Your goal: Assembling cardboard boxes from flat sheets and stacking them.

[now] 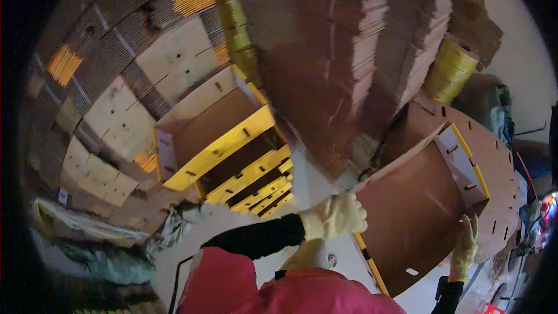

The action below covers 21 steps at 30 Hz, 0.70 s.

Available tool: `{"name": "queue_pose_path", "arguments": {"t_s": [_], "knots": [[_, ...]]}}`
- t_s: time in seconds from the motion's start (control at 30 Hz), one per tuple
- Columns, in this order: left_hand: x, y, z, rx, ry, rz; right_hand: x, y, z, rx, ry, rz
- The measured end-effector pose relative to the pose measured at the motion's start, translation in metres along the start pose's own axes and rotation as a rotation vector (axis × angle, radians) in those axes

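Observation:
An open brown cardboard tray box (407, 215) with white end panels and yellow edges lies in front of me to the right. My left hand (334, 218), in a cream work glove, is at its left edge with the fingers curled closed; what they hold, if anything, is hidden. Beside the box's near right corner is my right hand (464, 247), also gloved, its fingers stretched out. Whether the right palm touches the cardboard, I cannot tell. Under the box lies a large flat brown cardboard sheet (500, 197) with slots.
Left of centre stands a stack of yellow-edged tray boxes (224, 151). Tall piles of flattened cardboard (325, 40) rise ahead, with more bundled cardboard (131, 40) along the left. A yellow-wrapped roll (452, 70) stands at the far right. Green plastic sheeting (104, 261) lies low on the left.

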<state>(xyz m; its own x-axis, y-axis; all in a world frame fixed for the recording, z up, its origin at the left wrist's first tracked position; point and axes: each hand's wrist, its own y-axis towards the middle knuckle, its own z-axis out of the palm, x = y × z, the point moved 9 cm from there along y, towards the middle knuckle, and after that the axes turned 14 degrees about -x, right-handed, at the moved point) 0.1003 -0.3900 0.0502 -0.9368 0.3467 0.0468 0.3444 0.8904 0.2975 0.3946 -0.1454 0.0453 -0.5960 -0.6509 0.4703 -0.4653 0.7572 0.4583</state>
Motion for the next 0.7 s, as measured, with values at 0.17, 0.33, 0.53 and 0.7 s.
{"name": "queue_pose_path", "arguments": {"t_s": [0.17, 0.33, 0.53, 0.7], "knots": [[0.015, -0.067, -0.071, -0.015, 0.135, -0.107, 0.057, 0.002, 0.01, 0.044, 0.3, -0.016], [-0.004, -0.174, -0.16, 0.016, 0.212, -0.324, 0.181, -0.053, 0.06, 0.173, 0.902, 0.372], [0.01, -0.296, -0.242, -0.098, 0.454, -0.656, 0.349, -0.064, 0.119, 0.4, 0.882, 0.128], [0.086, -0.346, -0.212, 0.049, 0.458, -0.875, 0.457, -0.061, 0.169, 0.481, 0.759, -0.075]]}}
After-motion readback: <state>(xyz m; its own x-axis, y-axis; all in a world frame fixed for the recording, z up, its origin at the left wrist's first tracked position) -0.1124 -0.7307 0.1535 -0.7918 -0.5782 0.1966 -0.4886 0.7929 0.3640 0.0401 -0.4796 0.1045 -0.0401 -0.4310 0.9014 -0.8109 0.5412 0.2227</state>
